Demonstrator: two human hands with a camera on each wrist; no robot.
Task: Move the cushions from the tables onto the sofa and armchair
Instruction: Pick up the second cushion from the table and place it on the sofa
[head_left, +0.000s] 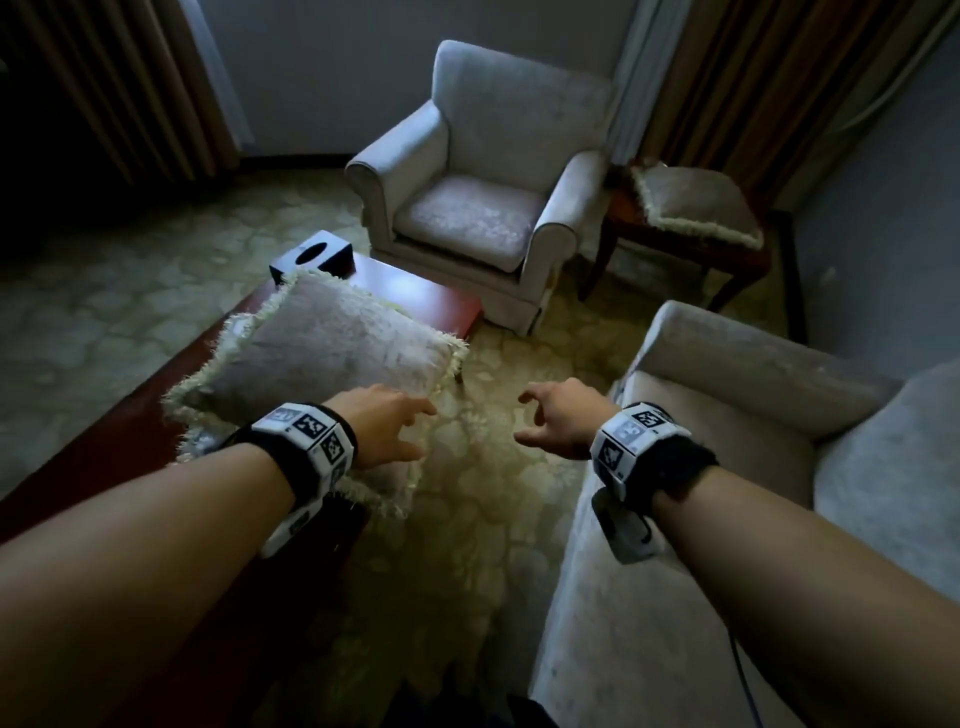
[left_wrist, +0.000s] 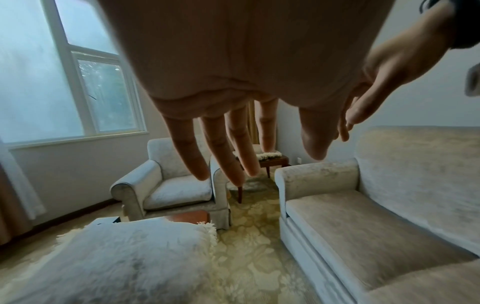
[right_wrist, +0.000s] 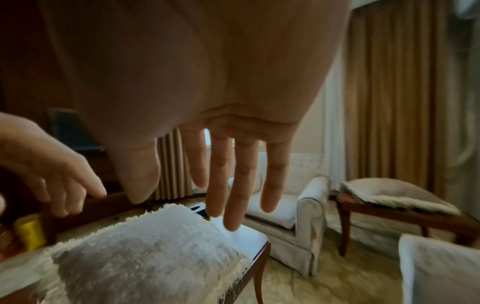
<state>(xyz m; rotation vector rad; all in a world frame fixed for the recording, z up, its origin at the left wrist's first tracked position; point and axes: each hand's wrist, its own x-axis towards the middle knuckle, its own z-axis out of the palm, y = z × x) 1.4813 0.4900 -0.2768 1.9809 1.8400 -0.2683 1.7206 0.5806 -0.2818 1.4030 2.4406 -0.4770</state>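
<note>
head view: left hand and right hand, each grip apart, near cushion

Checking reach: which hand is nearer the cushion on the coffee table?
Left. The left hand hovers at the cushion's near edge; the right hand is off to its side, above the carpet.

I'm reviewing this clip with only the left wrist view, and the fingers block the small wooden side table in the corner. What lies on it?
Observer: One fringed grey cushion, lying flat on the side table.
Operator: Is the right hand holding anything?
Observer: No. The right hand is empty, fingers loosely curled, over the patterned carpet.
Operator: What sits behind the near fringed cushion?
Observer: A black tissue box, on the red-brown coffee table.
</note>
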